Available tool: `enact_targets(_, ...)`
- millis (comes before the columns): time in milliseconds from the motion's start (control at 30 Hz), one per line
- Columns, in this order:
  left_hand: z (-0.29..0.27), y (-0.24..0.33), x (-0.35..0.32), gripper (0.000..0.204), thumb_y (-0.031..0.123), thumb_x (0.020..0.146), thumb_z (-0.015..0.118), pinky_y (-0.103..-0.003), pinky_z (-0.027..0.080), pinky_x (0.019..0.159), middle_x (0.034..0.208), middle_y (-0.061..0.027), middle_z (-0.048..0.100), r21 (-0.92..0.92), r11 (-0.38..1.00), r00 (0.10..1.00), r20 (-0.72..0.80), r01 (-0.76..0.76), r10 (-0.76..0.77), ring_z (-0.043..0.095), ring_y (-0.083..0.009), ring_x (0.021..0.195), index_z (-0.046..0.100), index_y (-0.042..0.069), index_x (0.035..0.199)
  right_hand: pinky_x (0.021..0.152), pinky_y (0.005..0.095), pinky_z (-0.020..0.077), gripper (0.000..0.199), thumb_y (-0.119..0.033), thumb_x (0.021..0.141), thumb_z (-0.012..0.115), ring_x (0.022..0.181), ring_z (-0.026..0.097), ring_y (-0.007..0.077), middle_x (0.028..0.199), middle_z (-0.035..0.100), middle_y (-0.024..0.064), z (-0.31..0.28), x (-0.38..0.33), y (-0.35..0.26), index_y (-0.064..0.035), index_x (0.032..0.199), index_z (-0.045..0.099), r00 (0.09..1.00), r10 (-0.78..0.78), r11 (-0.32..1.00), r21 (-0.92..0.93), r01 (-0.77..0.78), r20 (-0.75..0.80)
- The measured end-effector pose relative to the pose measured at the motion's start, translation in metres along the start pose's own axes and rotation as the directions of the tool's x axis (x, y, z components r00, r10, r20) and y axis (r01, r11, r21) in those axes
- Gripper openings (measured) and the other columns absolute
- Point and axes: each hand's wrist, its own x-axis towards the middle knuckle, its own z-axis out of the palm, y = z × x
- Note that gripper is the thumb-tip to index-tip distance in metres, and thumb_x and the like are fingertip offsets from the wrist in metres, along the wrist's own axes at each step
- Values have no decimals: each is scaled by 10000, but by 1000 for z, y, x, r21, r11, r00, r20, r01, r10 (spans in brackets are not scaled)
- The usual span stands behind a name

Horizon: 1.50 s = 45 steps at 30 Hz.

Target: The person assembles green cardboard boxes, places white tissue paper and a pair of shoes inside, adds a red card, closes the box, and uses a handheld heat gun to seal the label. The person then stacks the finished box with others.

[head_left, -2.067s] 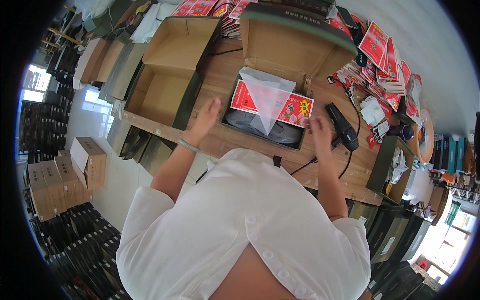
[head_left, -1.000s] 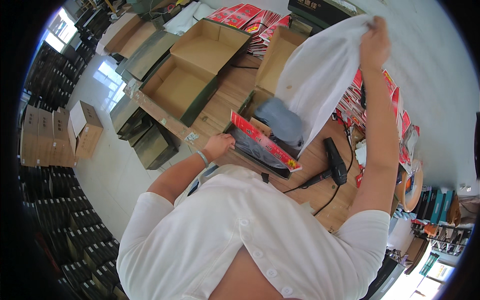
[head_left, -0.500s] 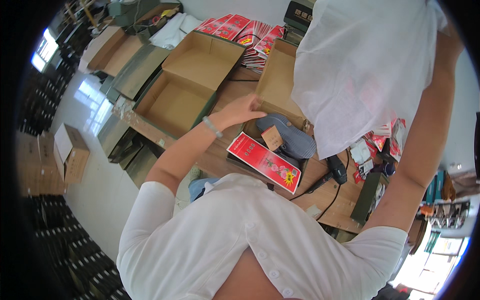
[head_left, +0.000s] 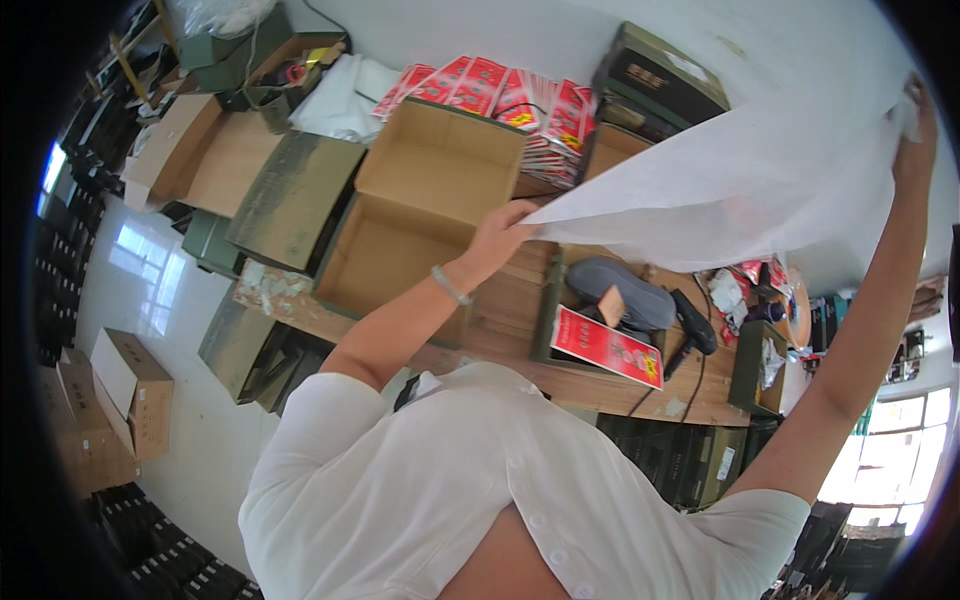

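- Item 1: thin white translucent wrapping sheet, spread wide in the air above your bench, sagging a little in the middle, stretched between your 2 hands.
- Item 2: your left hand, fingers pinched closed on the sheet's lower left corner, just above the bench; a thin bracelet sits on that wrist.
- Item 3: your right hand, raised high at the picture's edge, closed on the sheet's upper right corner. The finger grip itself is partly hidden by the sheet.
- Item 4: dark green shoebox on the wooden workbench, directly below the sheet, holding 1 grey shoe insole with a small tan tag, and a red printed card leaning on its front edge.
- Item 5: large open brown cardboard carton, left of the shoebox, beside your left forearm.
- Item 6: black handheld tool with a cord, right of the shoebox.
- Item 7: row of red printed packets along the wall.
- Risk, as a judgement: the sheet is thin and held by 2 corners only; a hard pull could tear it or slip a corner free, and the loose edge could drag over the red card and knock it off the box.
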Motion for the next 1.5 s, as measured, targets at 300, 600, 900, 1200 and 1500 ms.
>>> enact_targets(300,-232,28,-99,365,356,953,608,-260,386,548,674,40,506,489,730,855,-448,478,-260,447,-53,636,619,9,839,734,403,507,263,-190,787,628,876,650,304,911,672,154,335,-132,99,-41,1004,635,638,427,904,-291,-313,640)
enact_targets(600,-271,-30,-94,428,420,968,503,-419,446,617,702,-179,586,529,488,670,-722,694,-170,576,-351,666,595,12,875,857,469,510,277,-246,870,542,1025,641,354,1092,672,159,607,-190,37,-88,1059,667,631,599,778,-545,-313,493)
enact_targets(900,-263,-53,-88,415,391,992,440,-506,473,679,828,-246,632,475,332,548,-817,815,-178,597,-456,815,606,22,897,1088,608,246,657,-252,875,589,1363,306,444,1462,316,265,680,-297,-72,-87,1455,327,841,429,873,-391,-292,330)
enact_targets(1200,-264,-60,-99,395,387,1009,395,-528,491,681,802,-228,650,557,256,602,-783,790,-154,619,-442,794,585,45,957,1182,471,123,724,-461,906,557,1466,156,273,1590,176,113,573,-485,-242,-133,1498,299,415,-477,867,491,80,775)
enact_targets(1500,-286,-104,-100,216,286,1027,362,-474,539,615,793,-147,689,724,-190,657,-685,664,-314,687,-346,731,448,96,1083,1195,393,97,755,-547,940,436,1475,133,252,1598,141,112,611,-555,-245,-128,1527,215,324,-464,881,466,75,825)
